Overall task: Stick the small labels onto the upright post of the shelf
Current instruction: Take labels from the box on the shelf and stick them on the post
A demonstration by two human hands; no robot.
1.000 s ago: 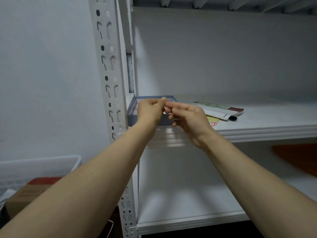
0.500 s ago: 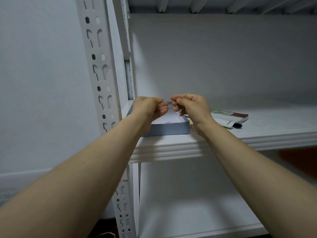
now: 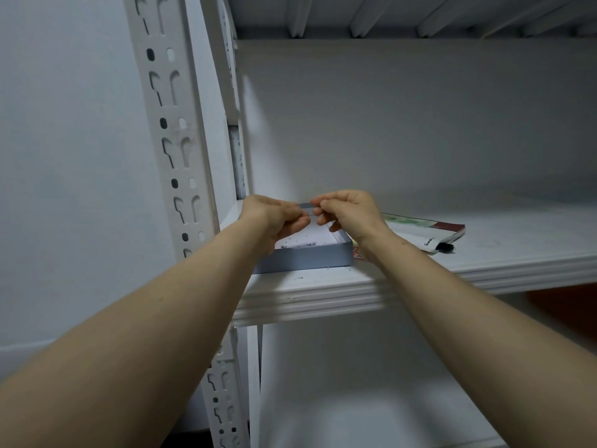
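Item: label held over box, post to the left

Both hands meet above the grey box (image 3: 310, 258) on the shelf (image 3: 323, 295); left hand (image 3: 274, 218) and right hand (image 3: 349, 215) have their fingers curled, fingertips nearly touching, pinching between them what looks like a thin label (image 3: 310, 215), seen edge-on and too small to read. It lies roughly level, its long axis running side to side from one hand to the other. The upright post (image 3: 181, 163), slotted and with its long axis vertical, stands to the left of the hands and rises well above them; the left hand is the nearer. By judgement the label is not yet stuck on and must travel leftward to the post face. A booklet (image 3: 426, 231) lies on the shelf to the right
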